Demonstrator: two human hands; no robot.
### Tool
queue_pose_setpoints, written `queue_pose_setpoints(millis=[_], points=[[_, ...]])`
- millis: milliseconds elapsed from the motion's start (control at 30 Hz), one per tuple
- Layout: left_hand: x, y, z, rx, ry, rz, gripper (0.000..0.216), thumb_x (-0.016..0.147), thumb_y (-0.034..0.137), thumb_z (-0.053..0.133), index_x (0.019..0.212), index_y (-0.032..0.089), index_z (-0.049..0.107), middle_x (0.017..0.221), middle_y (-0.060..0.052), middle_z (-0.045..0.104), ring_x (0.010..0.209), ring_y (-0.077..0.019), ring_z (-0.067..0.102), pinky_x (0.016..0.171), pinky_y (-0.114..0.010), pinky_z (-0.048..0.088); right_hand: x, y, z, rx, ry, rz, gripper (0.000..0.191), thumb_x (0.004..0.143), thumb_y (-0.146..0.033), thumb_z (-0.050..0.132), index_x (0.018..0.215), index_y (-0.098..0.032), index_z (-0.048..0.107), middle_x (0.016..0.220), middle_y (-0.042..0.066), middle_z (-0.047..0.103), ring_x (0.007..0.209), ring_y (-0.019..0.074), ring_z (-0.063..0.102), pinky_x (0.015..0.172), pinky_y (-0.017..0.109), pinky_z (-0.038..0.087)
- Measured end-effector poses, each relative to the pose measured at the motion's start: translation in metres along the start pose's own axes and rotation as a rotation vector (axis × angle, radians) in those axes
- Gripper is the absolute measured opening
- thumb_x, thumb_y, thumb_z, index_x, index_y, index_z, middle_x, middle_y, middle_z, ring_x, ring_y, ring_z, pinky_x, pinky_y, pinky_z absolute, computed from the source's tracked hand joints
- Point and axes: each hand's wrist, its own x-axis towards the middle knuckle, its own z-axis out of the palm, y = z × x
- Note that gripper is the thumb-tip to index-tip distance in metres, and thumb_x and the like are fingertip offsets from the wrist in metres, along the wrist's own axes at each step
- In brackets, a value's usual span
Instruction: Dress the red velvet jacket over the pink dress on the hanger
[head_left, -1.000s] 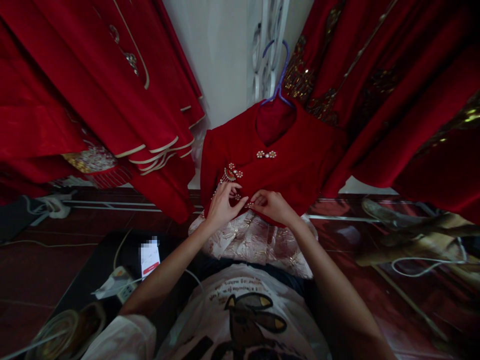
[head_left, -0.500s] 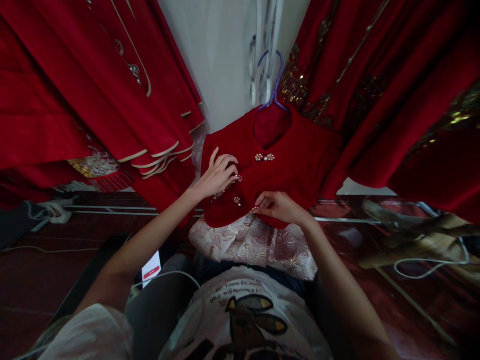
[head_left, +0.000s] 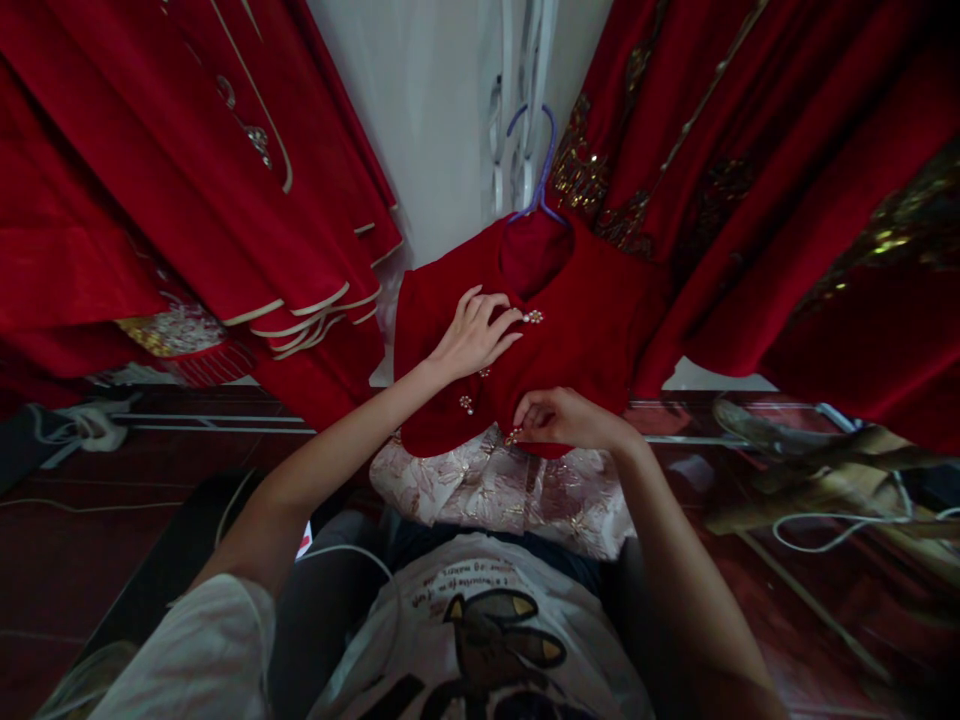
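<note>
A sleeveless-looking red top [head_left: 600,310] hangs on a purple hanger [head_left: 550,165] in front of me, with pearl-and-gold flower ornaments down its front. My left hand [head_left: 476,335] lies over the upper chest, fingers apart and bent, its fingertips touching the top flower ornament [head_left: 535,317]; the ornament's left half is covered by the fingers. At the lower front edge my right hand [head_left: 559,415] is closed in a pinch on the cloth beside a bottom flower ornament [head_left: 513,437]. Another flower ornament [head_left: 466,404] shows on the left panel.
Red garments with pale trim [head_left: 322,230] hang at left, and red garments with gold sequins [head_left: 750,220] at right. Pale patterned fabric [head_left: 495,480] covers my lap. A white cable [head_left: 352,550] crosses my leg near a partly hidden phone [head_left: 304,541]. Wooden pieces [head_left: 825,480] lie at right.
My left hand has moved up and right from the middle ornament to the top one. My right hand stays pinched at the lower edge. The view has shifted slightly.
</note>
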Motion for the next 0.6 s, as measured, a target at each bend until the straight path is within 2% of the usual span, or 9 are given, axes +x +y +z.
queue_pose_setpoints(millis=[167,367,600], points=[[0.022,0.014,0.005,0.1,0.05,-0.051,0.031,0.097,0.037,0.04,0.114,0.017,0.056,0.118,-0.011,0.054,0.116,-0.0259,0.049,0.114,-0.053,0.026,-0.009,-0.004,-0.01,0.019,-0.015,0.022,0.024,0.075,-0.037,0.072,0.087,-0.017,0.067,0.075,0.002,0.07,0.067,0.0124,0.065,0.062,0.023,0.05],[0.032,0.018,0.002,0.08,-0.016,-0.037,0.025,0.096,0.031,0.041,0.107,0.016,0.058,0.119,-0.013,0.055,0.116,-0.0268,0.048,0.113,-0.056,0.024,-0.011,-0.004,-0.015,0.024,-0.015,0.019,0.019,0.079,-0.031,0.067,0.092,-0.018,0.068,0.082,0.003,0.073,0.074,0.0138,0.068,0.068,0.025,0.053],[0.035,0.015,-0.006,-0.029,-0.073,0.056,0.022,0.098,0.026,0.036,0.099,0.019,0.057,0.098,-0.003,0.062,0.109,-0.0184,0.052,0.12,-0.058,0.012,-0.012,-0.015,-0.015,0.007,0.107,-0.021,0.02,0.082,-0.031,0.064,0.096,-0.017,0.068,0.087,0.005,0.072,0.08,0.0147,0.068,0.078,0.03,0.055]])
